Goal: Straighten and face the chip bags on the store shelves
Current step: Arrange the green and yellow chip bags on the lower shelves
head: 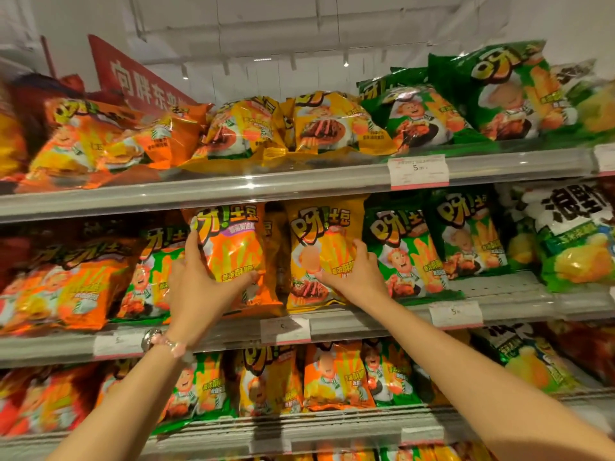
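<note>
Both hands are on bags on the middle shelf (332, 322). My left hand (199, 287) grips an orange chip bag (233, 247) by its left edge and lower front; the bag stands upright, tilted slightly, face forward. My right hand (356, 274) lies on the lower right of a yellow chip bag (319, 247) standing upright beside it, fingers curled around its side. Green bags (406, 251) stand to the right, orange and green ones (146, 277) to the left, leaning.
The top shelf (299, 184) holds orange, yellow and green bags lying back at slants. The bottom shelf (299, 424) carries more upright bags. Price tags (417, 171) hang on the shelf rails. A red sign (139, 81) stands behind the top row.
</note>
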